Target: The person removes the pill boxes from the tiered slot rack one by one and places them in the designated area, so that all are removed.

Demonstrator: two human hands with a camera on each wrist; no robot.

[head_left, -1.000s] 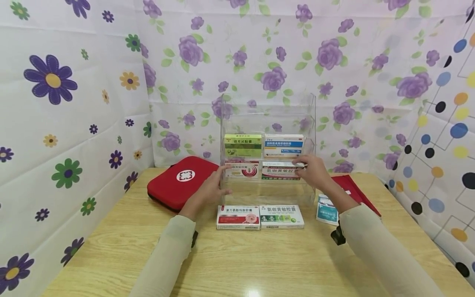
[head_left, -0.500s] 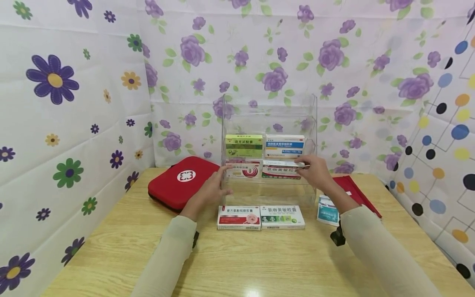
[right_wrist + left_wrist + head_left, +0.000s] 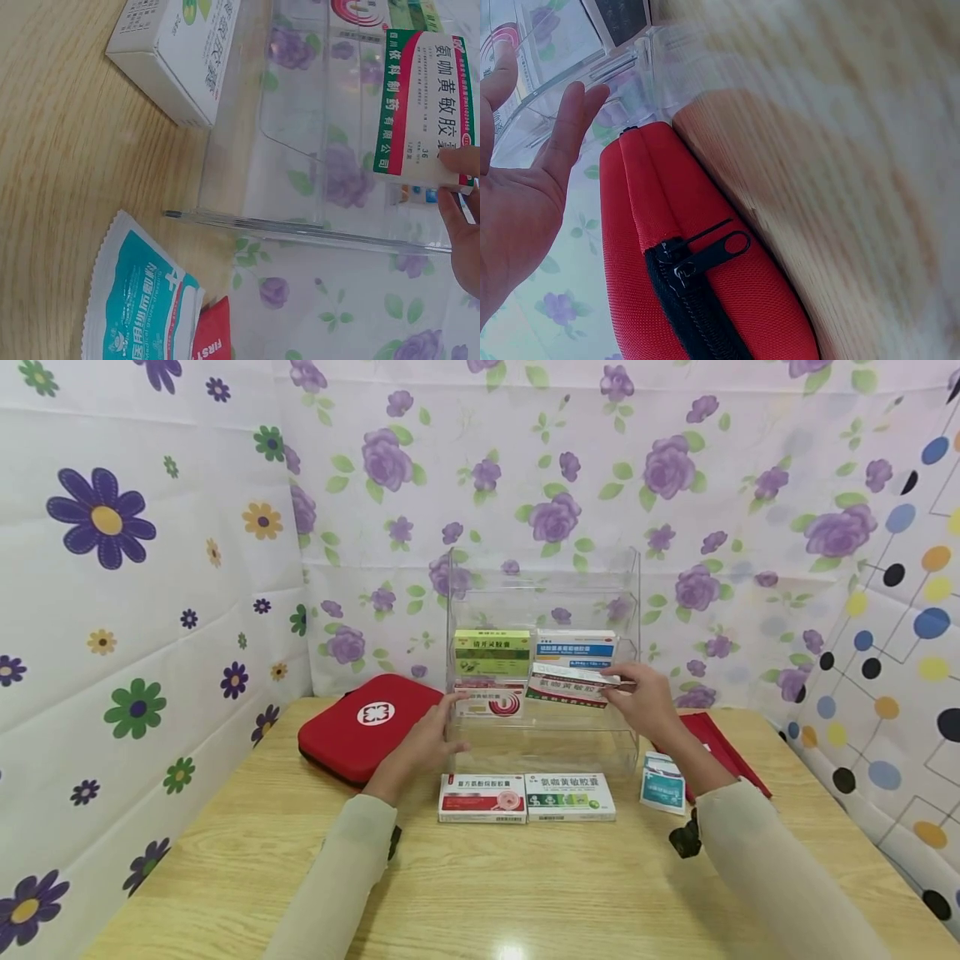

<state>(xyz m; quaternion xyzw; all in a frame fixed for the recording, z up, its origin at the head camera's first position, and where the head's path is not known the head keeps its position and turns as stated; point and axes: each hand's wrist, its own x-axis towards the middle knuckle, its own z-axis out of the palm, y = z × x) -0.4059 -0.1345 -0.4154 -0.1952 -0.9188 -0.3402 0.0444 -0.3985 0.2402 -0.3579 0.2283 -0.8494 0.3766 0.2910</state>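
Observation:
A clear acrylic display rack (image 3: 543,743) stands at the back of the table. My right hand (image 3: 641,697) pinches the right end of a white medicine box (image 3: 567,686) with a red and green band, held tilted in front of the rack's middle tiers. In the right wrist view this medicine box (image 3: 424,109) shows its printed front, thumb on its face. At the rack's left side my left hand (image 3: 427,743) rests with fingers extended, fingertips at the edge beside a white and red medicine box (image 3: 491,702). The left wrist view shows the left hand (image 3: 532,187) with spread fingers.
On the tier above sit a green box (image 3: 492,653) and a blue and white box (image 3: 576,645). Two boxes (image 3: 482,798) lie before the rack. A red zip case (image 3: 367,727) is at left; a teal gauze packet (image 3: 663,783) and red pouch (image 3: 720,752) at right.
My right hand has lifted the red and green banded medicine box up out of its tier, and the box is now tilted. The left hand has stayed at the rack's side.

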